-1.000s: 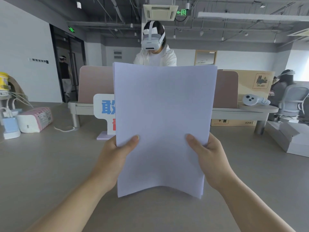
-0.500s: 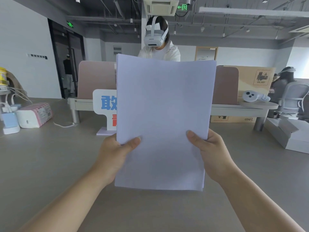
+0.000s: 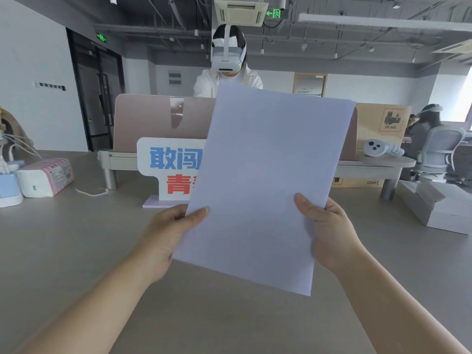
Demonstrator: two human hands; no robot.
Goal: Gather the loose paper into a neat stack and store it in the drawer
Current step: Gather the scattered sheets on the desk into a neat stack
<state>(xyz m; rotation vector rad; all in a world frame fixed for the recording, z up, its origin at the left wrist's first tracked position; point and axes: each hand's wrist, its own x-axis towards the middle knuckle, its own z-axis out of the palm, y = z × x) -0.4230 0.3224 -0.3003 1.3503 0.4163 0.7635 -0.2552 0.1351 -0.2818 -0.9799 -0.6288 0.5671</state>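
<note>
Both hands grip paper stack (image 3: 263,185), tilted, above table (image 3: 63,251).
Left hand (image 3: 166,233), right hand (image 3: 329,231) thumbs in front; stack hides sign (image 3: 171,167) partly, maybe several sheets.

An open-plan office. Past the left grip (image 3: 166,233) and right grip (image 3: 329,231), a pink desk divider (image 3: 153,118) stands at the far side of the grey worktop (image 3: 51,251), a person (image 3: 227,77) in a white headset behind it. Well right of the right grip sits a mesh office chair (image 3: 439,149). High above hang a ceiling air-conditioning unit (image 3: 241,11) and a green exit sign (image 3: 274,13).
</note>
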